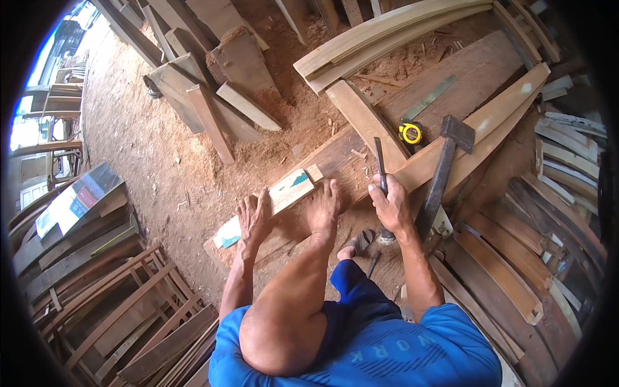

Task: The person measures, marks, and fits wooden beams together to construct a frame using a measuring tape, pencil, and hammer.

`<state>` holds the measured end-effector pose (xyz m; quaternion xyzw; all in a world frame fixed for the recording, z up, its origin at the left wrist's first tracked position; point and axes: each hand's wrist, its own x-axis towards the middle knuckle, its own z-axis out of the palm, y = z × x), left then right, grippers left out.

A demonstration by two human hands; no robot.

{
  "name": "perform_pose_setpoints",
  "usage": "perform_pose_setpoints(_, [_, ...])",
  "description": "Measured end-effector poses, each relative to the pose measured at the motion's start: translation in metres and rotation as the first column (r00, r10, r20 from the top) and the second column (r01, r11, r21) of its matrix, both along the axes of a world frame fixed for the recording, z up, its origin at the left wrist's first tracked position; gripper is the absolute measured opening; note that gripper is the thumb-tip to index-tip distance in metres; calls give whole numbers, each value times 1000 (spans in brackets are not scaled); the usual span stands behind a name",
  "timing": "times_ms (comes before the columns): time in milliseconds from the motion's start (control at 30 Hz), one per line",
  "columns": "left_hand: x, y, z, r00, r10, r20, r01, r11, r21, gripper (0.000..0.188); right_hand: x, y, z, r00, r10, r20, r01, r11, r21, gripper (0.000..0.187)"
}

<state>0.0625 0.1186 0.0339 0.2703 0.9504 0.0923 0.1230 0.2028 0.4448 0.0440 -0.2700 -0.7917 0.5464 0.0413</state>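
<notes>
workshop floor, sawdust everywhere. person sits low, looking down over a bent bare knee, blue shirt and blue shorts.

left hand (253, 216) lies flat, fingers spread, palm down on a pale strip of wood (271, 205) with a patch of green-white paint. the strip rests across a wide dark plank (451, 71) that runs from lower left up to upper right. hand is open, gripping nothing, only pressing.

bare foot (322, 209) planted on the same plank just right of the left hand, toes touching the pale strip's near edge.

right hand (390, 205) is closed around a chisel (380, 164), fist on the handle, dark blade sticking up past the knuckles toward a light curved rail (477, 129). blade tip sits near where that rail meets a second light piece (364, 119) that angles up and left. whether the tip touches the wood, cannot tell.

just right of the right hand, a hammer (445, 168) lies on the curved rail, dark head up at the far end, long dark handle running down toward the wrist. not held.

yellow tape measure (411, 132) on the plank beside the hammer head. steel ruler (429, 97) beyond it, lying diagonally.

surroundings: stacked curved slats (516, 271) at right, wooden frames (122, 309) at lower left, loose offcuts (213, 90) at top left.
</notes>
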Motion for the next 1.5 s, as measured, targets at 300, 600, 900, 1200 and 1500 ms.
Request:
perform_pose_setpoints(300, [10, 7, -8, 999, 20, -36, -18, 999, 47, 83, 3, 21, 24, 998, -15, 54, 16, 1000, -13, 31])
perform_pose_setpoints(600, [16, 22, -12, 985, 61, -159, -27, 978, 206, 81, -3, 22, 44, 974, -221, -47, 208, 958, -197, 25])
perform_pose_setpoints(900, [32, 83, 18, 552, -311, 774, -646, 428, 632, 88, -48, -78, 34, 935, 273, -227, -220, 948, 232, 20])
perform_pose_setpoints(1200, [67, 142, -67, 969, -240, 54, 242, 970, -28, 55, -170, 231, -13, 948, -318, 26, 248, 786, 566, 39])
perform_pose_setpoints(1500, [64, 149, -63, 960, -276, 48, 280, 952, -126, 38, -183, 369, -90, 584, -172, 793, -513, 679, 525, 38])
